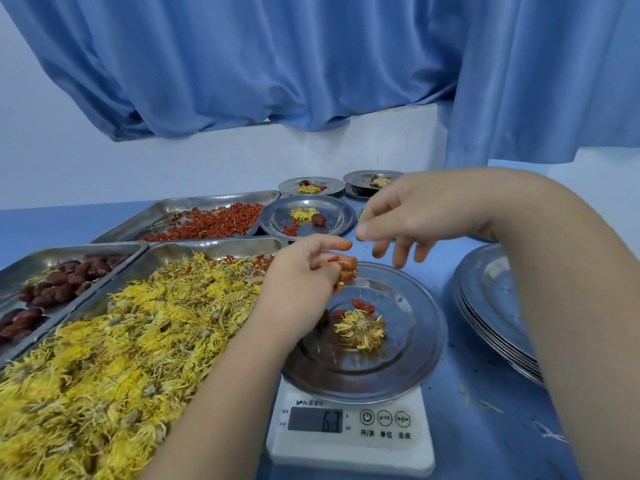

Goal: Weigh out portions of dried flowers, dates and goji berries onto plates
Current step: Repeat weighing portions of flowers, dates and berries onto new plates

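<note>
Goji berries [334, 259] lie gripped in your left hand [304, 268] at eleven o'clock of the plate [426, 341]; your right hand [408, 213] hovers, fingers slack.

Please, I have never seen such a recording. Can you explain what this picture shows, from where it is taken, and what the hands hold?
No machine here: a person works with bare hands, and one camera worn on the head looks forward and down. The left hand grips a few red goji berries over a round steel plate that stands on a white kitchen scale. On that plate lie a dried yellow flower and some loose berries. The right hand hovers above, fingers relaxed, holding nothing I can see. To the left stand three steel trays: one of yellow flowers, one of dark red dates, one with a heap of goji berries. Behind are filled plates; to the right, a stack of empty plates.
</note>
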A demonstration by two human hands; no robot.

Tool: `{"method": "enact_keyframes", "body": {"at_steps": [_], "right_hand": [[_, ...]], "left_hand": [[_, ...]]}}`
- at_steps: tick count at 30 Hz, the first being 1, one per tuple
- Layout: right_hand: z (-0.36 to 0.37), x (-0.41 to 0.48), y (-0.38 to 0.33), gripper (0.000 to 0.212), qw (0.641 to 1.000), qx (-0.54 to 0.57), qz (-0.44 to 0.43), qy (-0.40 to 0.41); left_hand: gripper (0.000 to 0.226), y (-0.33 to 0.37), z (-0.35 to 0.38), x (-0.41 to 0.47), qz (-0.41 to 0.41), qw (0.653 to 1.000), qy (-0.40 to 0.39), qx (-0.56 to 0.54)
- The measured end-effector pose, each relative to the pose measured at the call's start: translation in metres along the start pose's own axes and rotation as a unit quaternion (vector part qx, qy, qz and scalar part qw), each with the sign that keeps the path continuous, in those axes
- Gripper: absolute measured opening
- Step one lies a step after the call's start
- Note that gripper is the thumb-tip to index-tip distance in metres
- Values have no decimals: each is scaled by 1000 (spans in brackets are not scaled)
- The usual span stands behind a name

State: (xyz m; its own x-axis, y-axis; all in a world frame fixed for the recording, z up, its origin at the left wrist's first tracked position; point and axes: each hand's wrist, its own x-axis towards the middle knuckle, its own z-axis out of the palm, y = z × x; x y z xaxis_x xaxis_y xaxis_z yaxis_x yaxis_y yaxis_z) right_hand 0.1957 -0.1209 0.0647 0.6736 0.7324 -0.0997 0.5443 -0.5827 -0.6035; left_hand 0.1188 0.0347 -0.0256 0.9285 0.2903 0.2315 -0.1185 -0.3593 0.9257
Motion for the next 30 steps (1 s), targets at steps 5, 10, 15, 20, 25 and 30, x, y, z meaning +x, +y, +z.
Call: {"method": "enact_keyframes", "body": {"at_steps": [5, 10, 15, 20, 25, 30], "right_hand": [[9, -2, -15, 20, 997, -76, 22, -6], [12, -16, -28, 21, 985, -139, 29, 99], [36, -33, -10, 15, 946, -177, 2, 272], [87, -65, 17, 6, 932, -152, -10, 328], [125, -86, 30, 15, 929, -122, -37, 347], [125, -95, 32, 17, 912, -104, -68, 391]], "left_hand": [[43, 3, -2, -4, 34, 999, -6, 22], [32, -2, -1, -2, 40, 999, 17, 0], [24, -3, 0, -2, 53, 999, 11, -1], [30, -1, 1, -5, 76, 996, 0, 51], [42, -1, 1, -8, 86, 994, -15, 73], [29, -1, 1, -7, 78, 995, -5, 58]]}}
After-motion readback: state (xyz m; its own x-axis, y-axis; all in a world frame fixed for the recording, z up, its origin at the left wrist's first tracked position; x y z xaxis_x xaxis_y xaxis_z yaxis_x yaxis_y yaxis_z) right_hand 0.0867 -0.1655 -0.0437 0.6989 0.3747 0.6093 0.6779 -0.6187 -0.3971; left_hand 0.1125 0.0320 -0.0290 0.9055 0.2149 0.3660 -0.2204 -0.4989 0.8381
